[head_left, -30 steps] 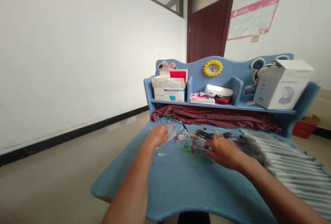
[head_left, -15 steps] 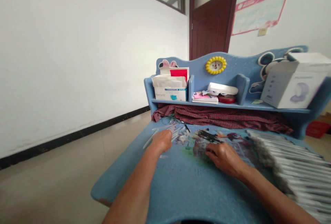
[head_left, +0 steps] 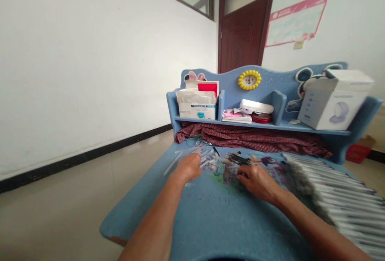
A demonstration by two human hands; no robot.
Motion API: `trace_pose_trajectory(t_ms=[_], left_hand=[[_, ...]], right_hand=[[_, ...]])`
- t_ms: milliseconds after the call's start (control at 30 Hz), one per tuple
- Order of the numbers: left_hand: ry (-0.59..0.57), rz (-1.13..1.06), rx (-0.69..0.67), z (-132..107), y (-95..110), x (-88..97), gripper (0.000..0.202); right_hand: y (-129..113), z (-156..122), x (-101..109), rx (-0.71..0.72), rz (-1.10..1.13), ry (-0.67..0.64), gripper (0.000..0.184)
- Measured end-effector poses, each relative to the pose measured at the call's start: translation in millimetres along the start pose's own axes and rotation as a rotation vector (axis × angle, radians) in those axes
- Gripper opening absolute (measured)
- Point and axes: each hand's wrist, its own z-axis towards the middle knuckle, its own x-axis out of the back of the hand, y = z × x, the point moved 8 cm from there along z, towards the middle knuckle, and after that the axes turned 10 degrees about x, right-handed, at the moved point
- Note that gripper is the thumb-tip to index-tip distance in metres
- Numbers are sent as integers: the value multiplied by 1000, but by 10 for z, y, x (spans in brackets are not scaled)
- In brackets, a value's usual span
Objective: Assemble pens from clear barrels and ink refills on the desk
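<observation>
My left hand (head_left: 189, 166) is closed, knuckles up, at the edge of a loose pile of thin clear and white sticks (head_left: 209, 160) that look like pen parts. What its fingers hold, if anything, is hidden. Farther right, my right hand (head_left: 257, 178) has its thumb and fingers pressed together just in front of a small heap of thin black pieces (head_left: 239, 159). I cannot make out anything between those fingers. Beside my right forearm lies a long row of whitish pen-like sticks (head_left: 345, 196), blurred, with a dark fuzzy edge on its left.
Both hands are over a blue desk (head_left: 210, 217) with a faded picture on it. Folded red checked cloth (head_left: 240, 135) lies under the raised shelf (head_left: 261, 126). A mask box (head_left: 197, 111), a round red tin (head_left: 261, 119) and a large white box (head_left: 331, 104) stand on the shelf.
The view has shifted slightly, so the desk and shelf sit a little lower and farther left. Both hands stay near the same heaps, with little visible movement.
</observation>
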Motion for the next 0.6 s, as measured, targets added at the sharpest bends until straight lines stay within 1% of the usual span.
trace_pose_trajectory(t_ms=[67, 100, 167, 233, 400, 500, 600], left_hand=[[14, -20, -10, 1, -18, 21, 24], [21, -32, -16, 1, -25, 33, 23], [40, -59, -33, 1, -30, 54, 21], [66, -86, -56, 2, -24, 66, 20], [164, -201, -124, 24, 3, 60, 17], [230, -281, -155, 44, 0, 58, 14], [239, -293, -161, 66, 1, 34, 12]], right_hand=[[0, 102, 23, -28, 7, -4, 19], [14, 163, 18, -62, 52, -12, 17], [64, 293, -41, -161, 209, -47, 16], [113, 420, -156, -264, 349, -100, 19], [185, 691, -396, -379, 442, -111, 31], [215, 757, -490, -429, 480, -114, 34], [217, 768, -516, -448, 501, -128, 33]])
